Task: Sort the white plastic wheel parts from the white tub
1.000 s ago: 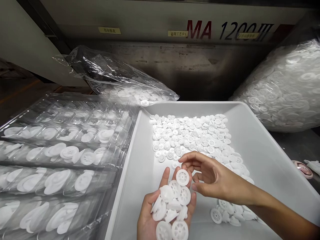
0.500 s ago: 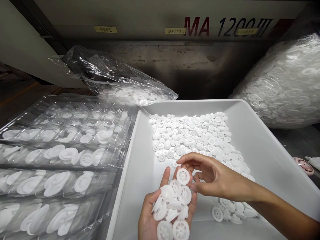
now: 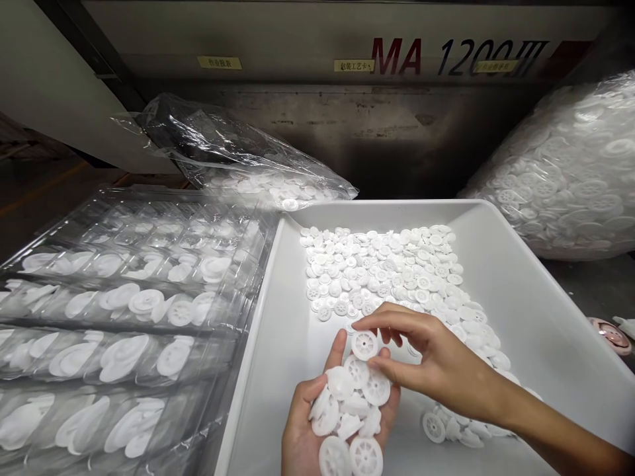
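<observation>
My left hand (image 3: 302, 430) is cupped palm up over the tub, holding a heap of small white plastic wheels (image 3: 366, 456). Some are spoked discs lying face up; others are tilted or edge-on. At the heap's upper end, a single spoked wheel (image 3: 364, 345) sits between the thumb and index finger of my right hand (image 3: 421, 350), which touch its rim. The other right fingers curl behind it. Beneath both hands, the grey-white tub (image 3: 270, 370) has many similar wheels (image 3: 381, 264) spread over its far part, and a pile (image 3: 461, 426) lies by my right forearm.
Left of the tub stand clear plastic trays (image 3: 149, 324) whose compartments hold white parts. A clear bag (image 3: 248, 152) with white parts lies behind, and a large full bag (image 3: 575, 172) stands back right. A machine panel (image 3: 297, 39) closes off the back.
My right thumb and index finger have closed on the rim of the top wheel; before, they were apart beside it. The whole view has shifted slightly.
</observation>
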Available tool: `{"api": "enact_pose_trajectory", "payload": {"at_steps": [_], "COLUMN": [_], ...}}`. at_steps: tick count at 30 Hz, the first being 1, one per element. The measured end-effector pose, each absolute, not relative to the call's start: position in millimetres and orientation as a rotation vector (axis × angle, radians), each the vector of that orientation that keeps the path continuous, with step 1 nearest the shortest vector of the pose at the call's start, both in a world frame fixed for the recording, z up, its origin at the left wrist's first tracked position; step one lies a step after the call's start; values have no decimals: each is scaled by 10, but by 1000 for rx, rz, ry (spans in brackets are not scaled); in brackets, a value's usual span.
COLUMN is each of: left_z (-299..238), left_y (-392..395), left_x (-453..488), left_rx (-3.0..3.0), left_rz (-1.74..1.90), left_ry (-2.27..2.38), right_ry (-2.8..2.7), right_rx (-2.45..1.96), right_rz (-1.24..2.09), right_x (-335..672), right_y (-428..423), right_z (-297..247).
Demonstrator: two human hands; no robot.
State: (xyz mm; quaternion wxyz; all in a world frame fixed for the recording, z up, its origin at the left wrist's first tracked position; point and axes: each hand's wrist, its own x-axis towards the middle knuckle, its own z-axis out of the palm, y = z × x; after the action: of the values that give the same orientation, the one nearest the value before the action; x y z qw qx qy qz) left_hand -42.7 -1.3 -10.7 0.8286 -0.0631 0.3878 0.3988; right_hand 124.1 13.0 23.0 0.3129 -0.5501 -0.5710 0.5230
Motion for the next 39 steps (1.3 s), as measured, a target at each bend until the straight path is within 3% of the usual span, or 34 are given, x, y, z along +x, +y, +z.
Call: {"api": "enact_pose_trajectory", "payload": {"at_steps": [6,18,27,39], "left_z": [-110,-87,-142,-133], "left_y": [-4,-9,-23,-37], "left_x": [-417,-408,-394,-425], "left_rx": [-156,-109,-83,-123], "left_rz": [713,870,962,925], "left_ry": [533,664,351,421], "right_ry": [-1547,-1575,-1192,-1164], "right_rx": [-1470,-1611,-1492,-1514], "right_rz": [1400,1365,1626,1698], "right_x": [1170,1119,1177,1277], "right_y": [108,32,113,159], "right_z": [259,282,171,143]}}
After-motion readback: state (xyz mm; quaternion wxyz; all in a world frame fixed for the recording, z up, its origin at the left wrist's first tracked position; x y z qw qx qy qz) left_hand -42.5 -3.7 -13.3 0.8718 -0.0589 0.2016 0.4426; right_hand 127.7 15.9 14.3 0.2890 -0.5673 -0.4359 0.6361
